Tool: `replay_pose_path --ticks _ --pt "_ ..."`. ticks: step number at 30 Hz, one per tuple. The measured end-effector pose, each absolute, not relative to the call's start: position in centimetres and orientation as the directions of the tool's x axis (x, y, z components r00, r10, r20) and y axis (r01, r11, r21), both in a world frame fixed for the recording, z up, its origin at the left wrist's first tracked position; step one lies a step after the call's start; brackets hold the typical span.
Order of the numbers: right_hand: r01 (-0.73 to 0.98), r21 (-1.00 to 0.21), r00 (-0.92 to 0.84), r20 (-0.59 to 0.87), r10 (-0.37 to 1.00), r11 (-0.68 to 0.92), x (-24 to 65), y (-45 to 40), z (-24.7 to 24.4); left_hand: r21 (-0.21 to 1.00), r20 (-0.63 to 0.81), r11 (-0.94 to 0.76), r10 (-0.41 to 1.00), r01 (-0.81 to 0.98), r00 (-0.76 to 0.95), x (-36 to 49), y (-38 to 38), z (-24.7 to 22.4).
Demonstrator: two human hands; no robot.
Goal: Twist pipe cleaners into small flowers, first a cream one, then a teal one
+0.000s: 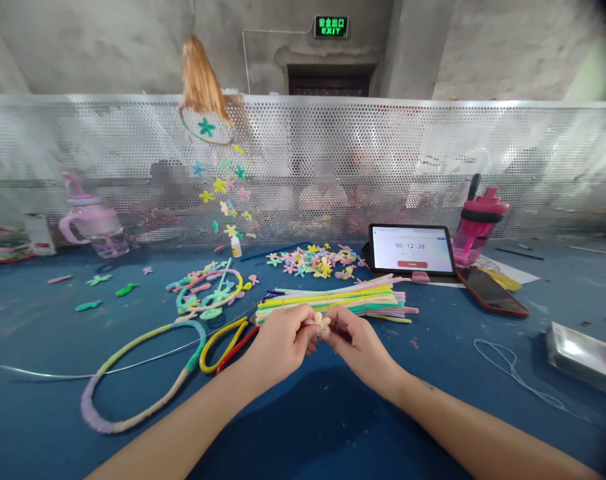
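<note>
Between my two hands is a small cream pipe-cleaner flower [322, 324], pinched from both sides. My left hand [289, 333] has its fingertips closed on the flower's left edge. On the other side my right hand [355, 337] grips it with thumb and fingers. Just beyond my hands lies a bundle of pastel pipe cleaners [343, 297]. Scissors [223, 343] with yellow and red handles rest beside my left wrist. Farther left is a hoop [153, 337] wrapped in fuzzy pastel colours. My fingers partly hide the flower.
Finished flowers [315, 260] lie heaped behind the bundle. A smaller wrapped ring [210, 291] rests on more pieces at left. A tablet [413, 250], a phone [493, 291], a pink bottle [480, 223] and a metal box [585, 357] stand or lie at right. A perforated metal screen [283, 133] closes the back.
</note>
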State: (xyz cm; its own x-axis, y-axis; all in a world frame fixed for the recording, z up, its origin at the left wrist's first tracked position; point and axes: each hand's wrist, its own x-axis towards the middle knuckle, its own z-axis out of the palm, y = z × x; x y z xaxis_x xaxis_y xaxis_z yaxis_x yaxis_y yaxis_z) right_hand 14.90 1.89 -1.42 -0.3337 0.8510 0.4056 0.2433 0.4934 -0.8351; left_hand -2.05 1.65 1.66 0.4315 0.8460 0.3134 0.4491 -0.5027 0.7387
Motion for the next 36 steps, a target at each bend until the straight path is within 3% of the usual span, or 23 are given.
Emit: replay_pose_path --ticks 12,17,26,28,33,36 --pt "0.094 -0.912 -0.348 0.346 0.871 0.4 14.9 2.1 -1.6 0.774 0.304 -0.489 0.844 0.402 0.441 -1.8 1.3 2.0" --pt "0.179 -0.898 -0.387 0.313 0.867 0.403 15.0 1.9 -1.3 0.772 0.301 -0.486 0.847 0.409 0.439 -1.8 1.3 1.9" --pt "0.368 -0.731 -0.555 0.323 0.767 0.574 16.4 2.2 1.0 0.866 0.204 -0.401 0.828 0.298 0.523 -2.0 1.3 2.5" --pt "0.456 -0.62 -0.589 0.328 0.738 0.639 16.8 2.4 1.3 0.901 0.15 -0.343 0.821 0.265 0.551 -2.1 1.3 2.5" --pt "0.634 -0.114 -0.703 0.327 0.632 0.765 17.6 2.6 1.6 0.959 0.01 -0.176 0.804 0.221 0.594 -2.1 1.7 1.9" --pt "0.598 -0.017 -0.753 0.33 0.569 0.801 17.7 2.3 1.9 0.974 -0.038 -0.104 0.795 0.199 0.605 -1.9 1.6 1.6"
